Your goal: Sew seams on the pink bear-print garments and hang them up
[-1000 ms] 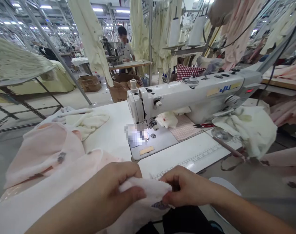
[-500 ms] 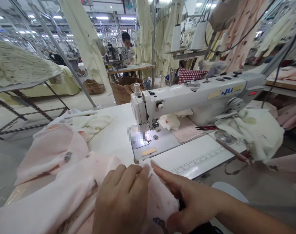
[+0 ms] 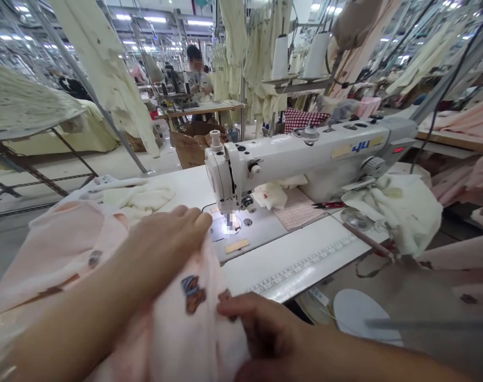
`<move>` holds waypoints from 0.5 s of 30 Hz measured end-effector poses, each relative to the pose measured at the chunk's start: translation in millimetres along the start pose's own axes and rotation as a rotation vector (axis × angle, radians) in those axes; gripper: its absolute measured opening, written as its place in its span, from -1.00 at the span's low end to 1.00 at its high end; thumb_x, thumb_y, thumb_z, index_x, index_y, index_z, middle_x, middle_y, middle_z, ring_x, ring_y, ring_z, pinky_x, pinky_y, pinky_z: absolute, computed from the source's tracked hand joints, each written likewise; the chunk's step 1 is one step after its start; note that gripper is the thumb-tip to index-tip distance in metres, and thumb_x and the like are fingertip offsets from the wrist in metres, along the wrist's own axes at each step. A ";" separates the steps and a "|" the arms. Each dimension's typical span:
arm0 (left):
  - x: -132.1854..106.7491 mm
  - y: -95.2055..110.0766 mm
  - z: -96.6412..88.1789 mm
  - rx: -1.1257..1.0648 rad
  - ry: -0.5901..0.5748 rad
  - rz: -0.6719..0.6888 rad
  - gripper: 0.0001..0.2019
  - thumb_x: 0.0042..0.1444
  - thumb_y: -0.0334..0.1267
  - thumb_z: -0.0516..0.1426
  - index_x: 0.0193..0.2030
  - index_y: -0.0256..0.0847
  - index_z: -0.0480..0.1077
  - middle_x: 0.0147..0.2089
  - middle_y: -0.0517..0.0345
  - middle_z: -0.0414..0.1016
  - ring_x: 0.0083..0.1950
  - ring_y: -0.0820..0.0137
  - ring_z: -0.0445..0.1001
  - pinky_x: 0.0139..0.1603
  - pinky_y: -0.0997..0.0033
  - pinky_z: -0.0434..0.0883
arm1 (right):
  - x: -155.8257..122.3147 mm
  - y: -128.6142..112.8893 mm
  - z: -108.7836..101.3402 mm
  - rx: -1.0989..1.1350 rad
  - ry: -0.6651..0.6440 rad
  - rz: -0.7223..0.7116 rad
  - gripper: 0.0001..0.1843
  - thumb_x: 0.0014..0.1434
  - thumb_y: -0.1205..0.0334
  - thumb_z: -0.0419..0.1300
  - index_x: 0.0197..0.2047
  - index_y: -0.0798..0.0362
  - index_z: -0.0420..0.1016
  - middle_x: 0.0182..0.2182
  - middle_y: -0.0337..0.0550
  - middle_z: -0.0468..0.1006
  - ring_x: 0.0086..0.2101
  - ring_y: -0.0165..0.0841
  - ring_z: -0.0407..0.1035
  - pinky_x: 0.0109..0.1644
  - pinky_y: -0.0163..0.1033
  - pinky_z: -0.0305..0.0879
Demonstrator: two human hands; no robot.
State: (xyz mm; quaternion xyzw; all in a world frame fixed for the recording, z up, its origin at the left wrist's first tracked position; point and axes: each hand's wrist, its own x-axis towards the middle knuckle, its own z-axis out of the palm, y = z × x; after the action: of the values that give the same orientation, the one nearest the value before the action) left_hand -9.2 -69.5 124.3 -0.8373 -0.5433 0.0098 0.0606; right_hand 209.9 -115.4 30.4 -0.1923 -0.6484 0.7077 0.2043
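Note:
Pale pink fabric with printed brown bears (image 3: 201, 318) stretches between my two hands at the front of the sewing machine (image 3: 305, 154). My left hand (image 3: 181, 228) is closed on its upper edge, just left of the lit needle area, fingertips hidden behind the knuckles. Lower and to the right, my right hand (image 3: 261, 329) pinches the same cloth by its side edge between thumb and fingers. More pink cloth (image 3: 66, 244) lies heaped on the table at left, partly behind my left forearm.
A cream cloth pile (image 3: 141, 193) rests at the table's left rear. Red-handled thread snips (image 3: 328, 205) lie on a pink checked patch (image 3: 295, 211). A printed ruler (image 3: 300, 268) runs along the front edge. Cream fabric (image 3: 400, 207) hangs off the right end. Another person (image 3: 195, 66) sits farther back.
My left hand has moved forward and up-left toward the needle with the fabric edge. My right hand has slid down the cloth, apart from the left, and the printed bears now show.

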 end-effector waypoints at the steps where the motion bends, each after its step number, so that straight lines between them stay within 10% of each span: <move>1: 18.1 1.1 9.4 0.015 -0.026 0.024 -0.73 0.03 -0.54 -0.18 -0.37 -0.18 0.27 -0.41 0.18 0.27 -0.32 0.31 0.30 -0.32 0.32 0.19 | -9.6 3.0 -4.2 -0.128 0.065 0.069 -0.42 0.04 0.15 0.25 0.14 -0.12 0.23 -0.41 -0.30 0.36 -0.47 -0.49 0.25 -0.43 -0.43 0.16; 8: 56.1 16.9 88.0 -0.077 -0.047 0.051 -0.77 0.03 -0.58 -0.14 -0.34 -0.23 0.24 -0.29 0.06 0.38 -0.26 0.26 0.35 -0.24 0.26 0.26 | -33.2 -6.5 -53.1 -0.969 0.123 0.096 -0.68 0.19 0.27 0.08 0.03 -0.09 0.39 -0.26 -0.16 0.48 -0.28 -0.33 0.36 -0.23 -0.25 0.22; 15: 33.2 10.4 62.8 -0.126 0.003 -0.038 -0.80 0.14 -0.49 -0.18 -0.28 -0.18 0.19 -0.32 0.11 0.35 -0.36 0.35 0.34 -0.37 0.38 0.25 | 14.3 -16.9 -63.7 -0.814 0.256 0.169 -0.37 0.13 0.20 0.20 0.23 -0.07 0.08 -0.19 -0.18 0.49 -0.38 -0.40 0.36 -0.28 -0.31 0.23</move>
State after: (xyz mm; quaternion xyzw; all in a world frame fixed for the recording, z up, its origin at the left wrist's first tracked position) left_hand 8.8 -37.7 62.4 -0.8290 -0.5585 -0.0268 0.0087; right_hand 232.8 -53.1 41.6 -0.3959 -0.8260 0.3790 0.1319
